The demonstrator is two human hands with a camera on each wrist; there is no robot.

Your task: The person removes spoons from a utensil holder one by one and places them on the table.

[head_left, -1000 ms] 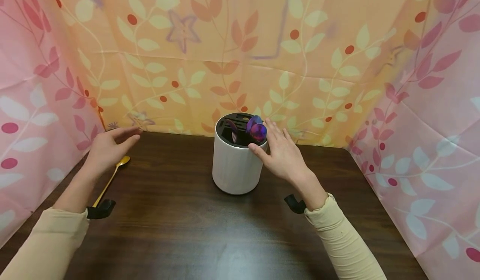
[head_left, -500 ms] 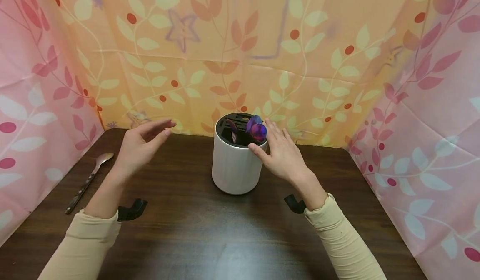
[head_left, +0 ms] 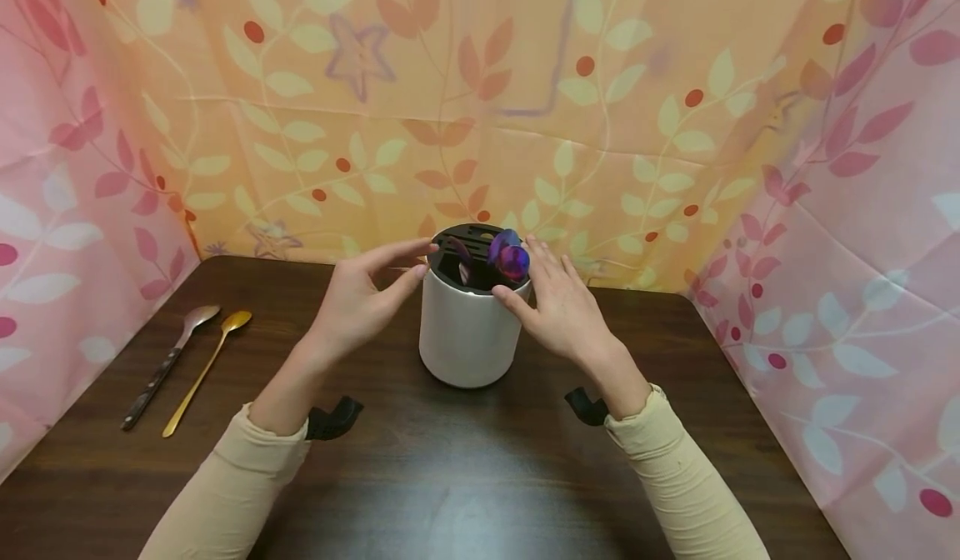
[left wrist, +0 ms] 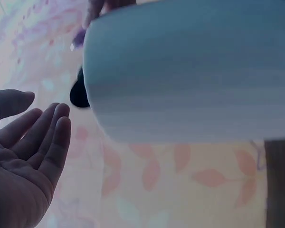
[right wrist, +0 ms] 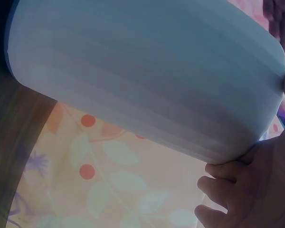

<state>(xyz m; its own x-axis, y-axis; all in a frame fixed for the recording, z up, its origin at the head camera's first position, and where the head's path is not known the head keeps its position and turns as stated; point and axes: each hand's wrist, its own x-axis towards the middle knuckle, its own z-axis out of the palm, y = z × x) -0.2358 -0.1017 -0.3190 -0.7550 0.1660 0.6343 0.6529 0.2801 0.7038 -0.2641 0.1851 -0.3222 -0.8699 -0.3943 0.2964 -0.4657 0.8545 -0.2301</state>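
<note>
Lopsided push could tip the white holder (head_left: 468,335)

The holder stands upright near the middle of the back edge of the table (head_left: 480,477); the right hand (head_left: 564,314) touches its right rim, thumb and fingers spread; the left hand (head_left: 358,302) hangs just beside the left rim, thumb and fingers apart; one-sided pressure could tilt or slide the holder; fingers catching the purple spoons (head_left: 510,260) could flip one out; a sweeping left sleeve (head_left: 225,489) could knock the gold spoon (head_left: 200,377) near the left edge
</note>
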